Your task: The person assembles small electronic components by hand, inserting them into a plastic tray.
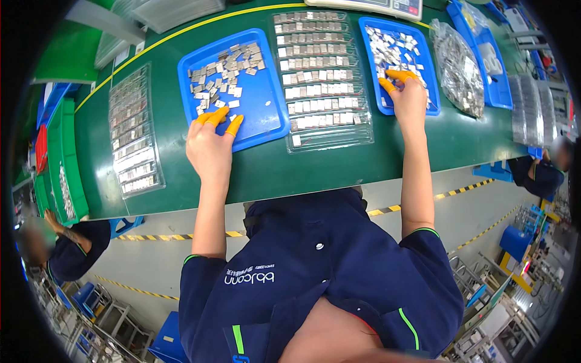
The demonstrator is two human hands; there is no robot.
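Observation:
Yellow finger cots cover fingertips on both hands. My left hand [209,145] is over the near edge of a blue tray [266,124], its thumb and fingers apart beside a heap of small silver-and-white rectangular parts [227,72]. My right hand [408,100] reaches into a second blue tray [433,91] holding similar white parts [393,45]. Its thumb and forefinger are bent close together among them; what lies between the tips is too small to make out. Between the trays lies a clear plastic blister tray [333,142] with rows of these parts; its nearest row has one part at the left end.
Another filled blister tray [136,133] lies at the left of the green table [284,175]. A clear bag of parts [460,66] is right of the second blue tray, near stacked plastic trays [532,109]. A scale [393,7] stands at the back. Co-workers sit at both sides.

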